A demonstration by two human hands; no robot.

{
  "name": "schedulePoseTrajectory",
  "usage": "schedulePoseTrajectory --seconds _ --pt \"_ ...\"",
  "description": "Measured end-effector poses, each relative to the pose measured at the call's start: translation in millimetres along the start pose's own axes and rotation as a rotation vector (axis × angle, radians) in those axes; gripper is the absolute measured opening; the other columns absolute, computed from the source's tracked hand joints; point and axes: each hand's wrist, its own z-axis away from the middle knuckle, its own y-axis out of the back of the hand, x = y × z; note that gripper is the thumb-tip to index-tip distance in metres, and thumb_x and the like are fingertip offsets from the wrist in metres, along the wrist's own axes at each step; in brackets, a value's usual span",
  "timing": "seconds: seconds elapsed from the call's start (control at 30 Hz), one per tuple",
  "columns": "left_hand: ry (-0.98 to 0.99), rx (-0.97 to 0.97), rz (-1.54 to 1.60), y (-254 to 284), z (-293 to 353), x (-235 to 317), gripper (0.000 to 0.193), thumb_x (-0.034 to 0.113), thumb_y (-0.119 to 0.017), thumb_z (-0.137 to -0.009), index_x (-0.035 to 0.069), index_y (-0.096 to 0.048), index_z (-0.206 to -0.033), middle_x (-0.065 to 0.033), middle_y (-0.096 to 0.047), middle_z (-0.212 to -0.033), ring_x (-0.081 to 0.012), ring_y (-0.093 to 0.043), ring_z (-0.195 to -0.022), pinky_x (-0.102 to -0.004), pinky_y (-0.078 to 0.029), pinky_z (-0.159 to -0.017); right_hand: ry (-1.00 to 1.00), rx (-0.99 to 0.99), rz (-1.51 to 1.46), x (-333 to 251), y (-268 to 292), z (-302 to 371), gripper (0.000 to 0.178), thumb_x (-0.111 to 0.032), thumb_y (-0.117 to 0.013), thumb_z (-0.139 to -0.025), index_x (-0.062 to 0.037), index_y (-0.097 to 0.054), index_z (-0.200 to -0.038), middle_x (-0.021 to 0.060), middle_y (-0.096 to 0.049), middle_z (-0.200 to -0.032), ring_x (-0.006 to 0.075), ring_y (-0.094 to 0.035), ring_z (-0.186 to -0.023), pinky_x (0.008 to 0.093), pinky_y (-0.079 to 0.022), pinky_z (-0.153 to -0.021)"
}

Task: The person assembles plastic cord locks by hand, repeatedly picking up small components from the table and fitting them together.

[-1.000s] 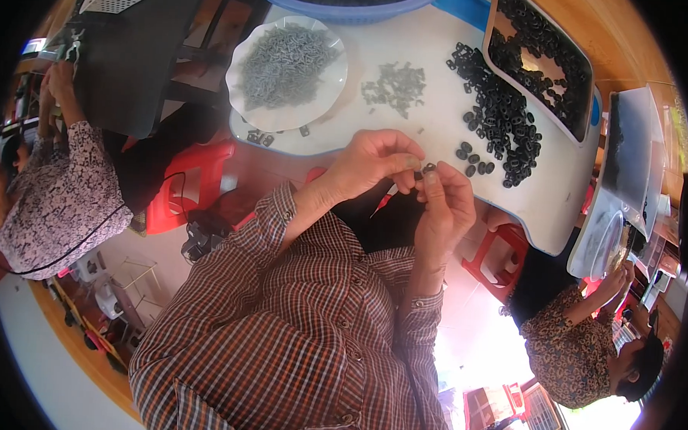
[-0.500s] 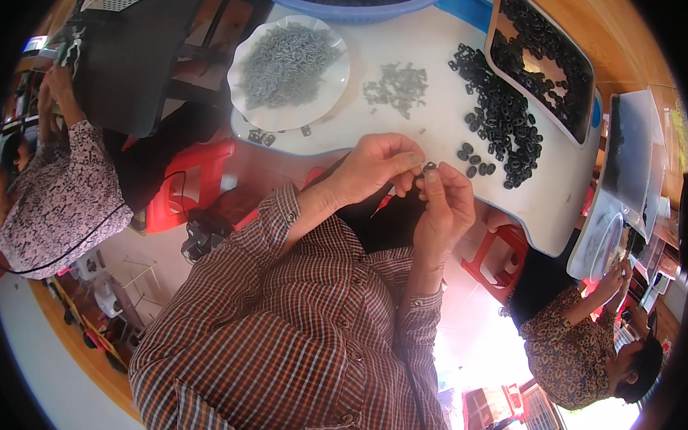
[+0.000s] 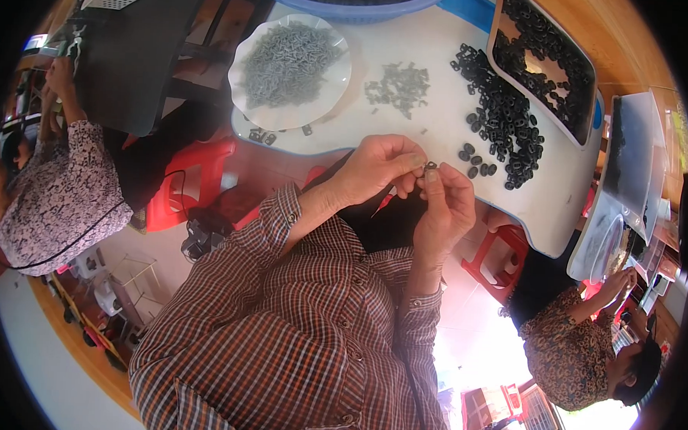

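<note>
My left hand (image 3: pixel 377 169) and my right hand (image 3: pixel 446 202) meet in front of the table's near edge, fingertips close together. Pinched between them is a small black plastic part (image 3: pixel 430 166), mostly covered by thumbs and fingers. Whether a second tiny piece is in the left fingertips cannot be made out. Beyond my hands lies a loose patch of small grey pieces (image 3: pixel 398 88). To its left a white scalloped plate (image 3: pixel 335 86) holds a heap of similar grey pieces (image 3: pixel 288 65). On the right spreads a pile of black plastic parts (image 3: pixel 514 130), with several oval ones nearest me.
A blue basket (image 3: pixel 351 12) of dark parts stands at the back. One tray (image 3: pixel 541 107) of black parts sits at the right of the white table (image 3: pixel 407 134). Several small dark parts (image 3: pixel 262 137) lie by the plate. Co-workers sit left and right, near red stools (image 3: pixel 190 185).
My fingertips shift very slightly around the small part, which stays between them. At the right, the co-worker's hands have moved slightly lower.
</note>
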Motion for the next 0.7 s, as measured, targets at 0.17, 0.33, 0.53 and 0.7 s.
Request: schedulePoseTrajectory --seconds 0.17,0.33,0.53,0.7 --pt "-0.028 0.035 -0.084 -3.7 3.8 4.9 0.017 0.013 -0.056 -0.096 -0.004 -0.060 -0.098 -0.0033 -0.060 -0.072 -0.0088 -0.056 -0.057 -0.0214 -0.048 -0.052 0.083 0.000 0.119 0.5 -2.9 4.7 0.020 0.000 -0.065 -0.088 0.0037 -0.061 -0.106 0.0042 -0.065 -0.089 0.0080 -0.059 -0.078 0.0204 -0.049 -0.071" --pt "-0.073 0.047 -0.111 -4.4 5.0 4.8 0.018 0.014 -0.057 -0.096 -0.004 -0.060 -0.097 -0.0025 -0.060 -0.072 -0.0074 -0.056 -0.058 -0.0203 -0.047 -0.053 0.176 -0.012 0.240 3.8 -4.8 6.2 0.016 0.003 -0.063 -0.088 0.0039 -0.063 -0.104 0.0048 -0.062 -0.091 0.0081 -0.059 -0.078 0.0211 -0.051 -0.067" --pt "-0.082 0.050 -0.137 -3.7 5.4 3.7 0.017 0.013 -0.057 -0.096 -0.004 -0.060 -0.096 -0.0026 -0.060 -0.072 -0.0073 -0.056 -0.058 -0.0203 -0.048 -0.053 0.223 -0.022 0.235 8.8 -0.7 6.7 0.014 0.005 -0.063 -0.087 0.0032 -0.063 -0.101 0.0057 -0.062 -0.090 0.0088 -0.060 -0.077 0.0222 -0.052 -0.065" --pt "-0.089 0.047 -0.167 -2.7 6.6 2.4 0.017 0.013 -0.057 -0.095 -0.004 -0.060 -0.095 -0.0032 -0.060 -0.073 -0.0076 -0.056 -0.058 -0.0205 -0.048 -0.052 0.190 -0.048 0.223 3.2 -3.2 7.3 0.011 0.006 -0.062 -0.087 0.0038 -0.063 -0.098 0.0060 -0.062 -0.083 0.0084 -0.060 -0.072 0.0220 -0.052 -0.064"
